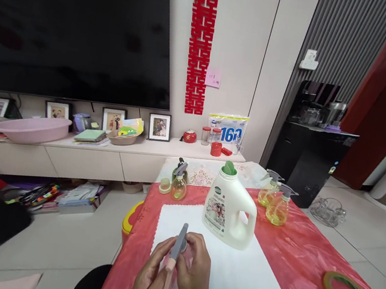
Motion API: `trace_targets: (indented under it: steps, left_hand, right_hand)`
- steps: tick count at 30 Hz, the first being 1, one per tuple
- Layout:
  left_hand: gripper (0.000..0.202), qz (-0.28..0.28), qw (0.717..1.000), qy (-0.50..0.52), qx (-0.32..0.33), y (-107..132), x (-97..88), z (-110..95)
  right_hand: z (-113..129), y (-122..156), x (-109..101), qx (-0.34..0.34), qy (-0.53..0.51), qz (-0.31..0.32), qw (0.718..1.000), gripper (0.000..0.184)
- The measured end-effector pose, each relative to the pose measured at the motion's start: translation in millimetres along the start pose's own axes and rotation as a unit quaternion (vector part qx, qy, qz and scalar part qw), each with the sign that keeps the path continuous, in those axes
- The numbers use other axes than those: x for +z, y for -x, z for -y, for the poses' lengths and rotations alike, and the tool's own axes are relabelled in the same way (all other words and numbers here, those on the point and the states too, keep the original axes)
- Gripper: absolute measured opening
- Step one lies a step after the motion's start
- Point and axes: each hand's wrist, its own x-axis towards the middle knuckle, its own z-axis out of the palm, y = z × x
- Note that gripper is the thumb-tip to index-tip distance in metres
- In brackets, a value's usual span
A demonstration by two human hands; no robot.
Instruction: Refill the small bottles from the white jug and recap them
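Both hands are closed around a small spray bottle (179, 244) with a grey head, a pale pink tip and a pinkish see-through body. My left hand (153, 275) grips it from the left, and my right hand (195, 274) from the right, fingers near the neck. Much of the bottle's body is hidden by the hands. Just beyond them a big white detergent jug (228, 209) stands upright on white paper (241, 279), a green spout showing in its mouth. Its handle faces right.
Two spray bottles with yellow liquid, a nearer one (277, 211) and a farther one (268, 193), stand on the right. Another yellow one (179, 188) stands at left, beside a clear cap (165, 185) and a dark green pump bottle (179, 167). A tape roll (329, 288) lies on the red tablecloth (300, 254).
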Motion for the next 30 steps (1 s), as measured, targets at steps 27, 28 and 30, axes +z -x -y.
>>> trace_targets:
  steps: [27,28,30]
  left_hand:
    - [0.036,0.045,0.998,0.023,0.029,-32,3.3,-16]
    - [0.03,0.041,0.999,0.015,0.021,-34,4.5,-16]
    - [0.021,0.039,0.999,0.003,0.016,-35,5.5,-16]
  right_hand:
    - [-25,15,14,-0.004,-0.042,-0.039,0.998,0.016]
    - [-27,17,15,-0.003,-0.047,-0.034,0.998,0.018]
    - [-30,20,14,0.0,-0.059,-0.019,0.998,0.02]
